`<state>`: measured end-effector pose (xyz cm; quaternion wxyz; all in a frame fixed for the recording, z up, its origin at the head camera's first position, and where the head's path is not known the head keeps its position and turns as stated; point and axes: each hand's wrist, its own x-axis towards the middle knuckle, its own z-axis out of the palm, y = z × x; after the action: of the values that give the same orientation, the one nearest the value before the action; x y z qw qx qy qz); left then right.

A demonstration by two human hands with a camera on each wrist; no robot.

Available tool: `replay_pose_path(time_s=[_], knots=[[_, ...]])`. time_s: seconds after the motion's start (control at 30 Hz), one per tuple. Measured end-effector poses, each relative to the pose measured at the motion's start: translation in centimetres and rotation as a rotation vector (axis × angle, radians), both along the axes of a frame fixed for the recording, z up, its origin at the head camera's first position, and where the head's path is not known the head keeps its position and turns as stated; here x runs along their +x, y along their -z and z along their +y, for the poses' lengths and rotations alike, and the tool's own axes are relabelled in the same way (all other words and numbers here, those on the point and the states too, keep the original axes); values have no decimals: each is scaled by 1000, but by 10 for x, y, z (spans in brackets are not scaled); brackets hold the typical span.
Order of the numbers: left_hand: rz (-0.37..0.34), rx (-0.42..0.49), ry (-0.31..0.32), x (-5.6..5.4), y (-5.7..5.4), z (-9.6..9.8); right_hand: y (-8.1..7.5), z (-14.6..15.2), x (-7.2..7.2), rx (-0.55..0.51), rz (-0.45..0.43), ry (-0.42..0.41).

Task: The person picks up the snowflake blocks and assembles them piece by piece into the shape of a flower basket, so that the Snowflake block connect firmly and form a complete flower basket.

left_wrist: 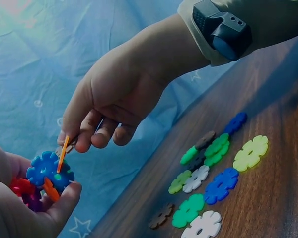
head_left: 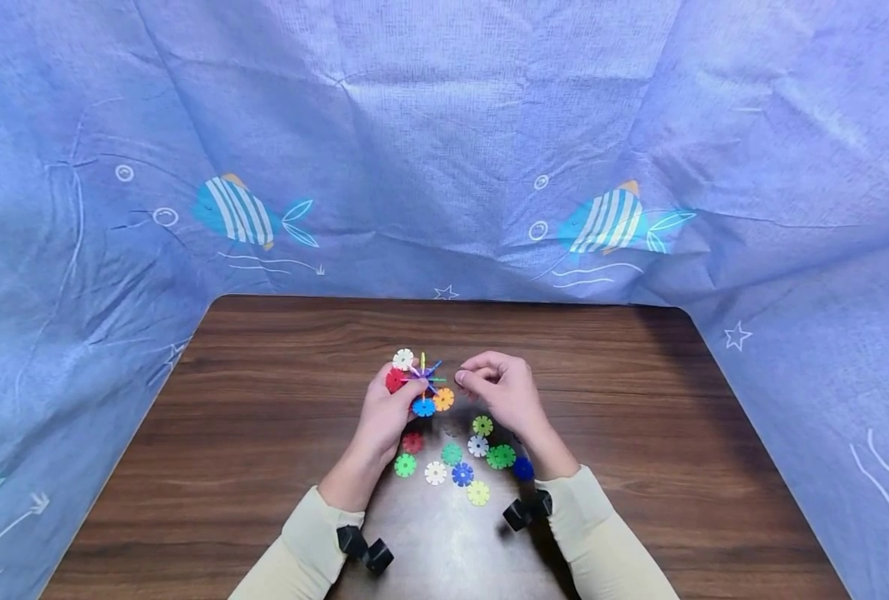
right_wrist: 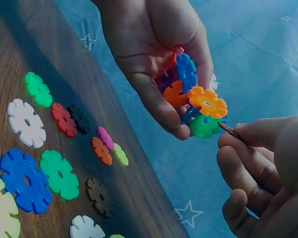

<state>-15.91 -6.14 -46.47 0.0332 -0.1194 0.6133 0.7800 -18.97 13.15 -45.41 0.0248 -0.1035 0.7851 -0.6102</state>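
Observation:
My left hand [head_left: 386, 410] grips a cluster of interlocked flower-shaped plastic discs [head_left: 425, 381] above the table, its thumb lying against the near side. In the right wrist view an orange disc [right_wrist: 207, 102], a blue disc [right_wrist: 186, 72] and a green disc [right_wrist: 204, 127] stand out from that cluster at different angles. Between thumb and forefinger, my right hand [head_left: 510, 393] pinches a brown disc [right_wrist: 230, 131], seen edge-on right beside the green one. The other fingers of that hand are loosely bent. Part of the cluster is hidden by my left palm and fingers.
Loose discs lie on the brown wooden table [head_left: 264, 450] below my hands, among them a blue disc [left_wrist: 221, 185], a yellow disc [head_left: 478, 493], a white disc [right_wrist: 27, 123] and a red disc [head_left: 412, 442]. A blue fish-print curtain [head_left: 429, 150] hangs behind the table.

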Motion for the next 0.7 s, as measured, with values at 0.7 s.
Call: replay_pose_path(time_s=[0.7], knots=[[100,-209,-3,5,-3,5,3,-5,3,32,30,4]])
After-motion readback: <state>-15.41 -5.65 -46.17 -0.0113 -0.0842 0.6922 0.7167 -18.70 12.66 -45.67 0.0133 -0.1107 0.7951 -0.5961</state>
